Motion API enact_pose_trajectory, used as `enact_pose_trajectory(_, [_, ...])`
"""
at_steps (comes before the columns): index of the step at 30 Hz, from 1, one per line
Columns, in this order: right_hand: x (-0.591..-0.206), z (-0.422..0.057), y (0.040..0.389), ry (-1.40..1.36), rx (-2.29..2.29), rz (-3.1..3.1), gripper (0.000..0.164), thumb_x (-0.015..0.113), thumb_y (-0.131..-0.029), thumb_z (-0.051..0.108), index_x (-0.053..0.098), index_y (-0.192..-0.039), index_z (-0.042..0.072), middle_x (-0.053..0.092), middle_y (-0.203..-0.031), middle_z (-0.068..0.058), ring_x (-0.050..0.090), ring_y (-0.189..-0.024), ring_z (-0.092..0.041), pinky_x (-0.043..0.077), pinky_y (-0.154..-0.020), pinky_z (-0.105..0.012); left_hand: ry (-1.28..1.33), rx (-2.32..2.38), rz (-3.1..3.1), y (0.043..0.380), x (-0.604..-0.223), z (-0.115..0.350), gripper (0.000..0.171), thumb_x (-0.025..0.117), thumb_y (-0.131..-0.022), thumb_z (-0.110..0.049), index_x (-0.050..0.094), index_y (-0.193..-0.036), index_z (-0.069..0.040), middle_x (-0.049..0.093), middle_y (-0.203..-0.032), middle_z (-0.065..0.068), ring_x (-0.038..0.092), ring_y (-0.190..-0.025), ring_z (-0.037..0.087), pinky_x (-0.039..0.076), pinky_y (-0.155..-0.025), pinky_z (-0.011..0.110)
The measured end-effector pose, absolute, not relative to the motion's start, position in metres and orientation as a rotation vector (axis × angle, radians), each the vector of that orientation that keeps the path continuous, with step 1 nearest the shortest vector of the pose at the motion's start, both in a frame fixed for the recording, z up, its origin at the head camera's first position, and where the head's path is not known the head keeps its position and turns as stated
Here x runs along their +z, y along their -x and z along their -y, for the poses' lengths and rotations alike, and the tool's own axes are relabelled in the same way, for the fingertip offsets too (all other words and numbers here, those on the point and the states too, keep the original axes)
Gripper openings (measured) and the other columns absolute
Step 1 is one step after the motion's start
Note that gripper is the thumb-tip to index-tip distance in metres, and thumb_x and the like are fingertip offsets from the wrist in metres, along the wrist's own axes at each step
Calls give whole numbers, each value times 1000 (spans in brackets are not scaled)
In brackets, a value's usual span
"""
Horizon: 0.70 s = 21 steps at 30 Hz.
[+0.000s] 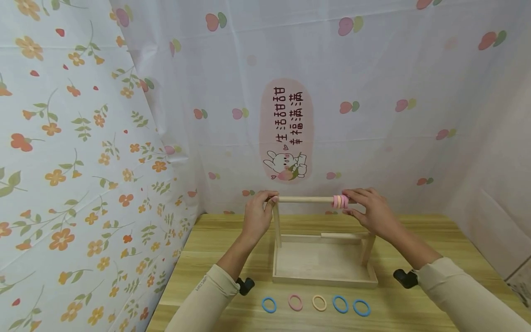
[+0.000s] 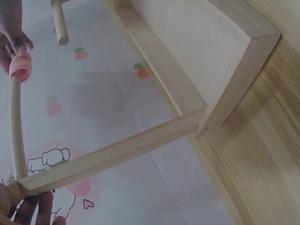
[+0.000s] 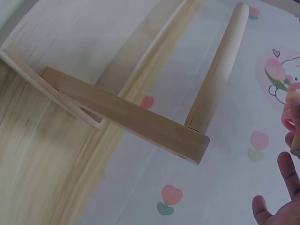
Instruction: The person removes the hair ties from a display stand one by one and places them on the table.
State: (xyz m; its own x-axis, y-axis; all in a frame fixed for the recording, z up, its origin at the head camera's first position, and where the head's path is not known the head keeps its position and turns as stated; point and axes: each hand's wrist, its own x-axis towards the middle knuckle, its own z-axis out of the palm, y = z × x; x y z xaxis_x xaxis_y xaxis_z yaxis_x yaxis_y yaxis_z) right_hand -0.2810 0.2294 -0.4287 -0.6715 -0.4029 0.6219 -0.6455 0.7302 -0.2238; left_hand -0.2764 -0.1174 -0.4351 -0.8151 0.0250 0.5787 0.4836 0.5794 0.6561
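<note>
A pale wooden rack has a shallow tray base [image 1: 323,281], a tall left post [image 1: 277,226] and an upper rod [image 1: 304,199]. My left hand [image 1: 258,214] grips the corner where post and rod meet; in the left wrist view its fingers [image 2: 44,208] wrap beneath that corner. Several pink rings with a pale orange one among them, a bunch [image 1: 340,201], sit around the rod's right end. My right hand [image 1: 373,212] pinches this bunch with its fingertips. A lower rod [image 1: 344,235] extends leftward from the shorter right post [image 1: 367,251].
In front of the tray lie a blue ring [image 1: 269,305], a pink ring [image 1: 295,302], a pale yellow ring [image 1: 319,303] and two more blue rings [image 1: 362,307]. Black wrist devices [image 1: 405,278] hang below the sleeves. Patterned cloth [image 1: 232,115] borders the wooden table [image 1: 215,258].
</note>
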Motion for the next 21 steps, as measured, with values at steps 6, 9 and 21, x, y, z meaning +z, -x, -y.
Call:
enact_pose_trajectory(6, [-429, -227, 282, -792, 587, 2339, 53, 97, -80, 2, 78, -130, -1, 81, -119, -20, 67, -102, -43, 58, -78, -62, 405, -1173, 2295, 277, -435, 117, 22, 73, -106, -17, 81, -122, -5, 82, -116, 12, 80, -109, 31, 64, -93, 52])
enact_pose_trajectory(9, [-429, -227, 282, -784, 598, 2330, 52, 97, -79, 2, 79, -128, 0, 81, -117, -20, 66, -102, -42, 57, -80, -63, 404, -1172, 2302, 277, -435, 117, 22, 72, -106, -18, 81, -122, -5, 82, -117, 12, 80, -110, 31, 64, -93, 52])
enact_pose_trajectory(21, [-432, -231, 284, -778, 582, 2255, 52, 99, -76, 2, 80, -125, 1, 81, -108, -17, 64, -95, -37, 49, -74, -49, 401, -1178, 2302, 277, -436, 117, 21, 73, -106, -16, 81, -122, -5, 82, -116, 12, 80, -109, 31, 64, -92, 52])
